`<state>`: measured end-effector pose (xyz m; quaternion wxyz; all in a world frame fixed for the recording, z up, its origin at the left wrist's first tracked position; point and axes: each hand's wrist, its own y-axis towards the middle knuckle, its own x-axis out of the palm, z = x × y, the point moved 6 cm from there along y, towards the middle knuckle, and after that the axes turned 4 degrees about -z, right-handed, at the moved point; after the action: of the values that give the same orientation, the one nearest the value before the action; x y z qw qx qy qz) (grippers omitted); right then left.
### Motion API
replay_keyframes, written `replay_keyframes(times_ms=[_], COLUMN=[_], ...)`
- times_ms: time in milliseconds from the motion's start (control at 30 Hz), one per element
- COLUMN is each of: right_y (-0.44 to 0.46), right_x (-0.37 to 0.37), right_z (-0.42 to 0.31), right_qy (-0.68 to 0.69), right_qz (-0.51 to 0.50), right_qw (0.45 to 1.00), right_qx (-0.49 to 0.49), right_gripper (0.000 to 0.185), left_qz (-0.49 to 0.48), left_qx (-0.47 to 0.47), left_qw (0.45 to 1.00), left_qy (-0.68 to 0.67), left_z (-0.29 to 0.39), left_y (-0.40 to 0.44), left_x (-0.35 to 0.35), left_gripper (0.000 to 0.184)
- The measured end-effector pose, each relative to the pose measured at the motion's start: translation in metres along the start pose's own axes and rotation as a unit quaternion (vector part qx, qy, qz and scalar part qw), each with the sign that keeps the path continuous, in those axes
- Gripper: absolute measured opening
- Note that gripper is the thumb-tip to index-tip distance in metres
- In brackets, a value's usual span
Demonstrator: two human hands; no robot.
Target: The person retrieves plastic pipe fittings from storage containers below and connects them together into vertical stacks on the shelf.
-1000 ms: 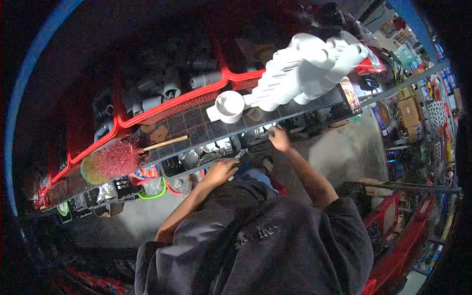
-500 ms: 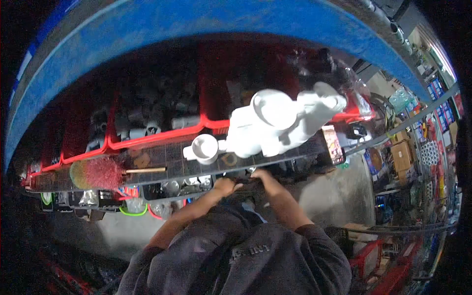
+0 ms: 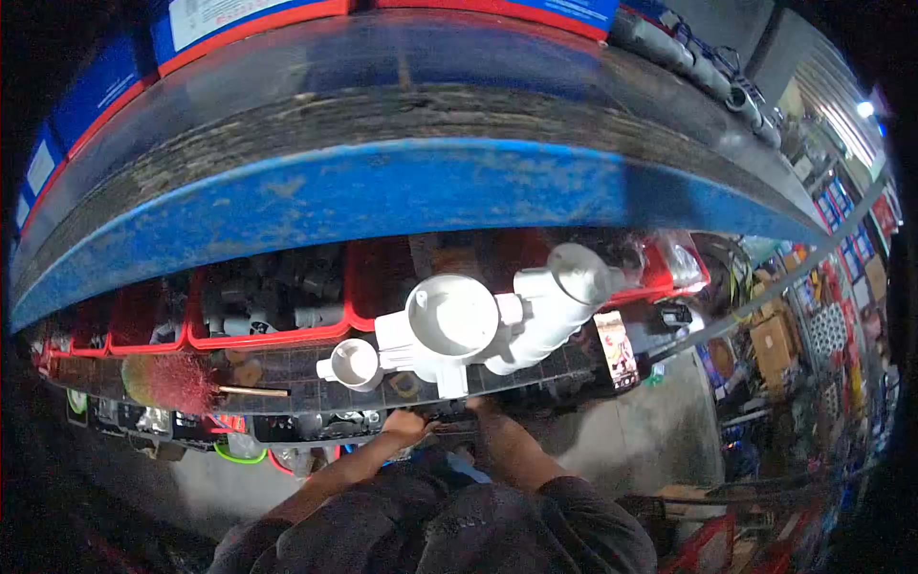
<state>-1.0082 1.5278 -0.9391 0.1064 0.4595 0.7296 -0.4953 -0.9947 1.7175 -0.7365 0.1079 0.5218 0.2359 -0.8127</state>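
Observation:
My left hand [image 3: 407, 424] is at the front edge of the dark shelf [image 3: 316, 395], over the lower row of containers. To its right, my right hand [image 3: 481, 411] reaches under the same edge, with its fingers hidden. What either hand touches is too dark to make out. Just above the hands, white pipe fittings [image 3: 452, 316] stand stacked on the shelf. A smaller round white fitting [image 3: 355, 364] lies left of the stack. Further left rests a pink and green duster [image 3: 182, 382] with a wooden handle.
Red bins [image 3: 268, 339] with grey fittings line the back of the shelf. A blue beam [image 3: 382, 196] crosses above them, under blue and red boxes [image 3: 229, 21]. A phone [image 3: 617, 350] lies right of the stack. Green-rimmed basket [image 3: 241, 454] below left.
The view has tilted upward, bringing the blue beam and the upper boxes into sight. My hands have come closer together, and my right hand now goes under the shelf edge.

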Motion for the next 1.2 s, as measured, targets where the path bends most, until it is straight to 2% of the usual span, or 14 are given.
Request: replay_keyframes(times_ms=[167, 267, 433, 533, 567, 633, 667, 733, 767, 867, 933, 1033, 1133, 1200], right_y=[0.007, 0.011, 0.012, -0.048, -0.057, -0.092, -0.092, -0.122, -0.152, -0.193, -0.209, -0.245, -0.268, -0.277], right_x=[0.003, 0.004, 0.0, -0.044, -0.049, -0.074, -0.075, -0.087, -0.101, -0.1, -0.087, -0.081, -0.074, -0.069], right_z=[0.001, 0.003, 0.007, -0.029, -0.032, -0.073, -0.074, -0.103, -0.127, -0.164, -0.177, -0.225, -0.262, -0.276], right_qy=[0.034, 0.058, 0.121, 0.074, 0.099, 0.154, 0.077, 0.033, -0.038, -0.153, -0.133, -0.074, -0.091, -0.09], right_qz=[-0.062, -0.091, -0.107, -0.077, -0.044, 0.006, 0.036, 0.035, 0.1, 0.156, 0.197, 0.218, 0.269, 0.292], right_qw=[0.996, 0.991, 0.964, 0.994, 0.994, 0.987, 0.993, 0.998, 0.994, 0.975, 0.967, 0.96, 0.935, 0.929], right_qx=[-0.047, -0.085, -0.212, 0.012, 0.032, -0.043, -0.078, -0.035, -0.032, -0.046, -0.09, -0.161, -0.212, -0.21], right_gripper=[0.034, 0.034, 0.035, 0.058, 0.056, 0.042, 0.04, 0.035, 0.032, 0.029, 0.023, 0.02, 0.02, 0.021], left_qz=[0.0, 0.068, 0.063, -0.033, -0.033, 0.031, 0.031, 0.105, 0.146, 0.141, 0.144, 0.113, 0.03, 0.033], left_qx=[-0.018, 0.008, -0.011, -0.099, -0.103, -0.095, -0.101, -0.044, -0.037, -0.079, -0.024, 0.03, 0.099, 0.108], left_qw=[1.0, 0.998, 0.997, 0.986, 0.986, 0.983, 0.98, 0.958, 0.947, 0.936, 0.884, 0.869, 0.779, 0.798], left_qy=[0.007, -0.01, -0.048, -0.132, -0.131, -0.153, -0.171, -0.263, -0.285, -0.313, -0.444, -0.48, -0.619, -0.592], left_z=[0.002, 0.001, -0.002, -0.01, -0.01, -0.013, -0.011, -0.007, -0.006, -0.016, -0.018, -0.013, -0.012, -0.018], left_y=[-0.003, -0.005, -0.003, 0.001, 0.0, 0.001, -0.001, -0.009, -0.016, -0.023, -0.031, -0.046, -0.067, -0.084], left_x=[-0.012, -0.008, -0.017, -0.01, -0.014, -0.011, -0.016, -0.024, -0.029, -0.025, -0.026, -0.034, -0.034, -0.043], left_gripper=[0.066, 0.066, 0.067, 0.066, 0.064, 0.058, 0.055, 0.05, 0.051, 0.052, 0.051, 0.052, 0.047, 0.042])
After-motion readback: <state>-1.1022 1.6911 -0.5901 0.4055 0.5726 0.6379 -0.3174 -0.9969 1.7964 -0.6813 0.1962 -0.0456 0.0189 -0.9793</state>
